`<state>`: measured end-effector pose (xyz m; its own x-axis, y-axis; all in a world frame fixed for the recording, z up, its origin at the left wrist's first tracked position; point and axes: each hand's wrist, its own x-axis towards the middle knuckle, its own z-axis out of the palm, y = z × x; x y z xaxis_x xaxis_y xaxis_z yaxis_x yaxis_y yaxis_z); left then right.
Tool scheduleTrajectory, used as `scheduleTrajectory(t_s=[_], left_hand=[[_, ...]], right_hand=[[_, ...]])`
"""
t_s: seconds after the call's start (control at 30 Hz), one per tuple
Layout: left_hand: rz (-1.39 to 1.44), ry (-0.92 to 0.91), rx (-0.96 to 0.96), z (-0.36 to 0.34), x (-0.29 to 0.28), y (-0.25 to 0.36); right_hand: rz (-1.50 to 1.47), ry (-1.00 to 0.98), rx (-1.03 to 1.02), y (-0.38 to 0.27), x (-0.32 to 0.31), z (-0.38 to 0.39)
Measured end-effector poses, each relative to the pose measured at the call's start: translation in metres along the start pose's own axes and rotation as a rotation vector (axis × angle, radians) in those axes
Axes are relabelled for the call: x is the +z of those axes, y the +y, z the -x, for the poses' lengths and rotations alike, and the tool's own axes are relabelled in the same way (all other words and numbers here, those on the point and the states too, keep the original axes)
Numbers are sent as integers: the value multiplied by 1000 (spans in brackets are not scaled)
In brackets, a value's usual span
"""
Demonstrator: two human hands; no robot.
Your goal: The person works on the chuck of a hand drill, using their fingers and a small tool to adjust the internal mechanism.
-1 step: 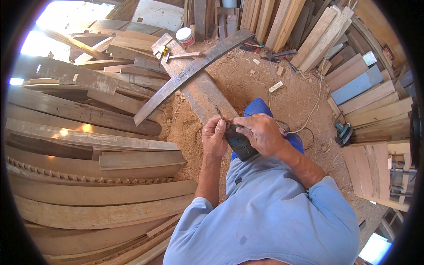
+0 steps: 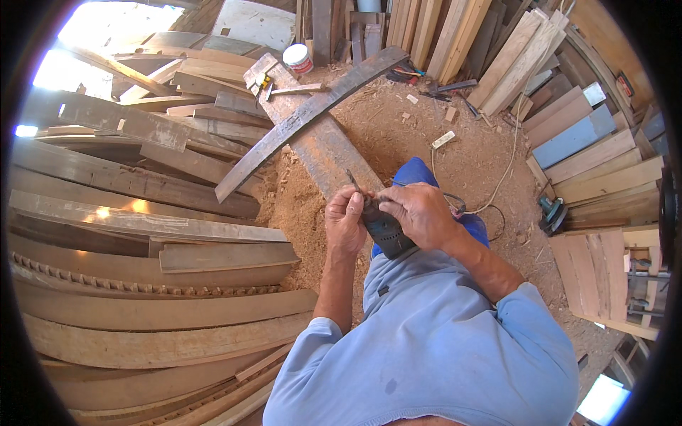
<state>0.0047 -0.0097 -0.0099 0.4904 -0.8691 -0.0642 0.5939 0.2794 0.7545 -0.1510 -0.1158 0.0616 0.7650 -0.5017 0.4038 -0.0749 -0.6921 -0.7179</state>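
Note:
A dark power drill rests against my lap, its front end pointing away from me. My left hand is closed in a pinch at the thin drill bit, which sticks up past the fingertips. My right hand has its fingers closed around the front of the drill by the chuck, which they mostly cover. Whether a small key sits between those fingers cannot be seen. Just beyond both hands lies a long wooden plank, crossed by a dark curved board.
A hammer, a yellow tool and a white tub stand at the plank's far end. Stacked boards fill the left. A cord and a power strip lie on the sawdust floor; a grinder stands right.

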Motion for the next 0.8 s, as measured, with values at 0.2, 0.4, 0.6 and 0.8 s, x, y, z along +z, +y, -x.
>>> scheduleTrajectory(t_s=[0.2, 0.4, 0.6, 0.8], left_hand=[[-26, -21, -3, 1, 0, 0], [-18, 11, 35, 1, 2, -2], [-5, 39, 35, 1, -1, -1], [2, -18, 69, 6, 5, -2]], right_hand=[[-594, -210, 798, -3, -5, -20], [-76, 79, 149, 10, 4, 8], [233, -14, -210, 9, -9, 1], [226, -107, -56, 13, -2, -6]])
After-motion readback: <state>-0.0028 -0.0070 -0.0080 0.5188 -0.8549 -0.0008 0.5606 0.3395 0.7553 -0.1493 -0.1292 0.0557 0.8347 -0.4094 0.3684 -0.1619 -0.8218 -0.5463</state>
